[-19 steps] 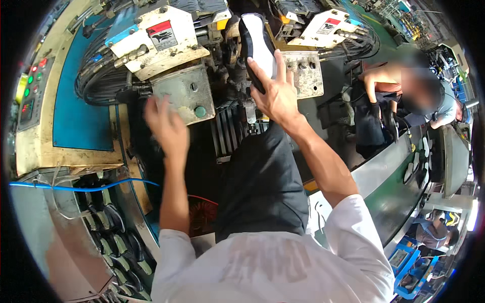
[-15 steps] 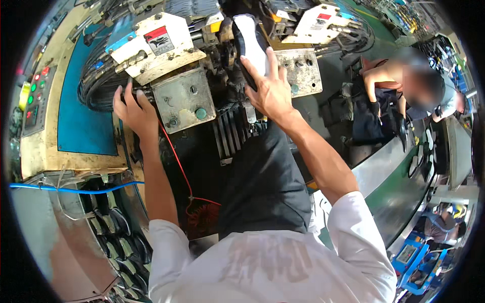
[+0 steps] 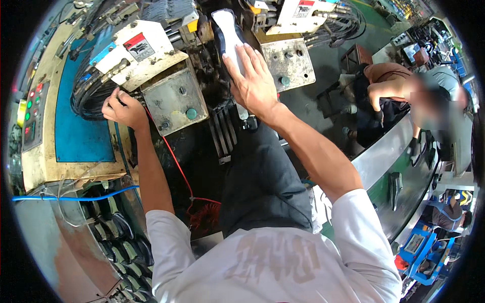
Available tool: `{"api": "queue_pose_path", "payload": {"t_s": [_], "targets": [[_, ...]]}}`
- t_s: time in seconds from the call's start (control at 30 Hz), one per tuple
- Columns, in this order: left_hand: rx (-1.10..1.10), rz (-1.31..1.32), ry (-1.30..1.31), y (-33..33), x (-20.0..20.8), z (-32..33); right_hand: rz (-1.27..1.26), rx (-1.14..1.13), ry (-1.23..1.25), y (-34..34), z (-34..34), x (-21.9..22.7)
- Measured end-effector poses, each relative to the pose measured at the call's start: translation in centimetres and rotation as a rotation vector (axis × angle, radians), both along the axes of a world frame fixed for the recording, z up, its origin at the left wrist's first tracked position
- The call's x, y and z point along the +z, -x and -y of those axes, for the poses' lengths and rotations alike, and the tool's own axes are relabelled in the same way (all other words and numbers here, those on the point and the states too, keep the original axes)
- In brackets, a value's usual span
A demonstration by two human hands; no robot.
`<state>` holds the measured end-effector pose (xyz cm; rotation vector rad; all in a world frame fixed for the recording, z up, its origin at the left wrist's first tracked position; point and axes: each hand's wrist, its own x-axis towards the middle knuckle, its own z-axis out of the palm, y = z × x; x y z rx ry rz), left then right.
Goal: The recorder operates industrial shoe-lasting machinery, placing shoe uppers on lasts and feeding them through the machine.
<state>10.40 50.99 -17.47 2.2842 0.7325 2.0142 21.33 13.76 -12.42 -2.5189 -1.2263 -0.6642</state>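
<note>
A dark shoe with a white bottom sits upside down in the middle of the machine, between two cream-coloured machine blocks. Flat on its white underside lies my right hand, fingers stretched out and a little apart, pressing rather than wrapped round it. My left hand is curled in beside the left control box, close to a bundle of black hoses. Its fingers are bent together; whatever may be between them is hidden. A green button shows on that box.
A matching right control box stands beyond my right hand. At far left is a panel with lit buttons. Shoes fill a rack at lower left. A co-worker sits by a green conveyor on the right. A red cord hangs below.
My left hand's fingers have curled in from a spread pose. My right hand has flattened further onto the shoe's bottom. The whole view has shifted slightly.
</note>
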Motion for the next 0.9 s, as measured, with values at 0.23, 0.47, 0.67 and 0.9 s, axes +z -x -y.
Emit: {"api": "queue_pose_path", "payload": {"t_s": [0.23, 0.47, 0.67, 0.9], "targets": [[0.043, -0.012, 0.002, 0.1, -0.5, -0.7, 0.135, -0.022, -0.04, -6.9, -5.1, 1.1], [0.038, -0.064, -0.021, -0.3, -0.3, 0.0, 0.265, -0.062, -0.119, -14.6, -9.8, 1.9], [0.023, -0.049, 0.01, 0.4, 0.2, -0.2, 0.213, 0.031, -0.18, -17.5, -10.9, 0.7], [0.044, -0.035, -0.016, -0.2, -0.1, -1.2, 0.158, 0.122, -0.285, -17.9, -10.2, 0.7]]}}
